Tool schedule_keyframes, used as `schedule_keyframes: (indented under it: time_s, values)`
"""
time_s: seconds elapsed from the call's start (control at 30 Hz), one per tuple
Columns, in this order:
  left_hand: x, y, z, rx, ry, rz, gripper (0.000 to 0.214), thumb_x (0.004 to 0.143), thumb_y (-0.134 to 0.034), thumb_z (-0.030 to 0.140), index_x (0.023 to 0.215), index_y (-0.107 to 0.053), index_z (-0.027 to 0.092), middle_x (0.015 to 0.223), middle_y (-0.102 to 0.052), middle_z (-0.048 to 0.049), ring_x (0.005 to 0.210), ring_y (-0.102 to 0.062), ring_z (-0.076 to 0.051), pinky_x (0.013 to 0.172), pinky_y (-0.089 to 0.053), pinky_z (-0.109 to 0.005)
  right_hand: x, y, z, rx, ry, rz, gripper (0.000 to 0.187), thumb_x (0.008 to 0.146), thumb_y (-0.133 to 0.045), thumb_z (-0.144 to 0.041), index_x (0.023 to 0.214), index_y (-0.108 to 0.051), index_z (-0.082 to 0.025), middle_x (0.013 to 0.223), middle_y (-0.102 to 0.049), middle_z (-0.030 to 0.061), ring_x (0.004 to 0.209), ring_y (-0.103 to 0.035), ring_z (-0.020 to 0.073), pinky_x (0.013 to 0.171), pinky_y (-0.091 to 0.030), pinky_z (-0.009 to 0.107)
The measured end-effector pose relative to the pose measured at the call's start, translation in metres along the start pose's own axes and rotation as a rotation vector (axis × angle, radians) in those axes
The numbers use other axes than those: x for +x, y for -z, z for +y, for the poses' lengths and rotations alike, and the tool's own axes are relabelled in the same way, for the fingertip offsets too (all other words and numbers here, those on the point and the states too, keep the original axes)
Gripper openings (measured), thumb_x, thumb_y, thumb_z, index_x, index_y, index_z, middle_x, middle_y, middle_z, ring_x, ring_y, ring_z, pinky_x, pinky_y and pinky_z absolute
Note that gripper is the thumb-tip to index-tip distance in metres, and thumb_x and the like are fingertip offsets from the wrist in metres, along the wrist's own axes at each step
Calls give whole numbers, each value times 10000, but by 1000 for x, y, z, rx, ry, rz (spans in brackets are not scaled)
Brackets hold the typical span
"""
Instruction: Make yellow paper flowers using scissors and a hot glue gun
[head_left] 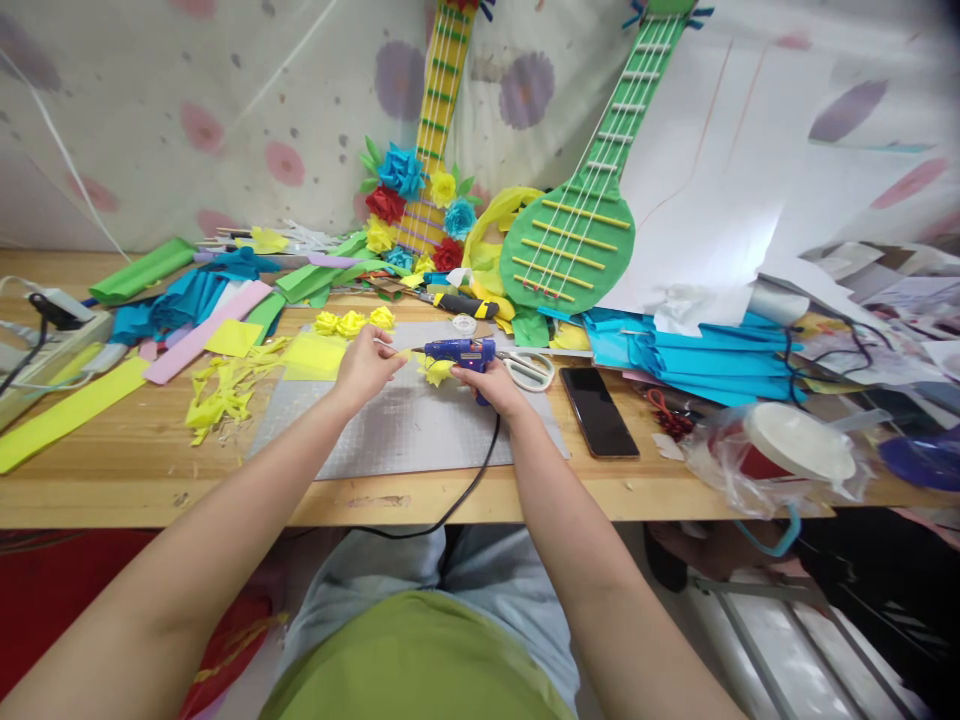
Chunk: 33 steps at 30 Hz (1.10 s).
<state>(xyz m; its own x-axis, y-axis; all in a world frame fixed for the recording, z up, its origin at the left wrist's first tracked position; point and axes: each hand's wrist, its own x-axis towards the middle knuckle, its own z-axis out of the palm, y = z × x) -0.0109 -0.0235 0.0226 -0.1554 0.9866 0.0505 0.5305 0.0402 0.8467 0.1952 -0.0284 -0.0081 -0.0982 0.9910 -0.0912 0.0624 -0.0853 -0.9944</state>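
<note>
My right hand (pixel 491 385) is wrapped round a blue hot glue gun (pixel 461 351), its nozzle pointing left. Fingers of my left hand (pixel 367 368) pinch a small yellow paper piece (pixel 403 356) right at the nozzle; whether the two touch, I cannot tell. Below the gun a yellow paper petal (pixel 436 373) shows above the grey cutting mat (pixel 390 440). Behind my left hand sit several yellow paper roses (pixel 351 323). A yellow paper sheet (pixel 311 357) lies partly under that hand. White-handled scissors (pixel 529 371) rest just right of the gun.
A phone (pixel 600 412) lies right of the mat. Yellow scraps (pixel 217 395) and coloured paper strips spread leftward. Against the back lean a green paper guitar (pixel 570 245) and a flower-trimmed yellow one (pixel 435 140). The gun's black cord (pixel 480 475) hangs over the table edge. Blue paper (pixel 675 355) is stacked right.
</note>
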Motion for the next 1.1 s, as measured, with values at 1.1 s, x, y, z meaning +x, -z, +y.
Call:
schedule_keyframes:
  time_s: [1.1]
  values:
    - [21, 8, 48, 61, 19, -281, 117, 626, -649, 263, 677, -627, 161, 665, -612, -1, 588, -543, -105, 549, -449, -229, 16, 7, 10, 380, 110, 219, 290, 554, -720, -389, 622, -555, -161, 503, -527, -36, 379, -384, 44, 356, -334, 197]
